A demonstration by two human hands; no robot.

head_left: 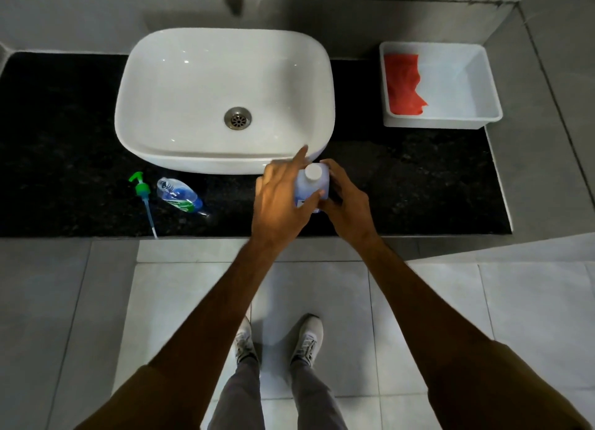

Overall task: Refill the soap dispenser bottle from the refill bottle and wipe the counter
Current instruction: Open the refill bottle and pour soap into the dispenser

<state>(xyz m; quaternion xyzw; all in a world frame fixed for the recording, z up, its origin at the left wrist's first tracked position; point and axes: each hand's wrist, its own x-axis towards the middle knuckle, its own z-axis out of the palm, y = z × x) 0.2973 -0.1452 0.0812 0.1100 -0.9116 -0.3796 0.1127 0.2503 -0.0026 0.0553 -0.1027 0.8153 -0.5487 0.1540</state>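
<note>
A view from above looks down at a dark speckled counter (402,185) with a white basin (180,85) set on it, its metal drain (238,117) in the middle. A person stands at the near edge, both bare arms reaching forward.

Just near and right of the basin, a refill bottle (310,188) of pale blue liquid stands upright on the counter, its white cap (313,172) on. The left hand (281,201) is at the bottle's left side: the thumb lies across the bottle's front, while the forefinger points up and away towards the basin rim, so this hand is partly spread and touches the bottle rather than wrapping it. The right hand (346,201) is curled around the bottle's right side, fingers closed onto it.

Well to the left, near the basin's near edge, a clear soap dispenser bottle (178,195) holding some blue liquid sits tilted on the counter with its neck uncovered. Just left of it, apart from it, lies a green pump head (141,188) with its long tube (150,217) pointing towards the near edge.

At the far right of the counter sits a white tray (463,120) with a red cloth (404,85) crumpled in its left half.

Below, pale floor tiles and the person's grey trousers and white shoes (277,339) show.
</note>
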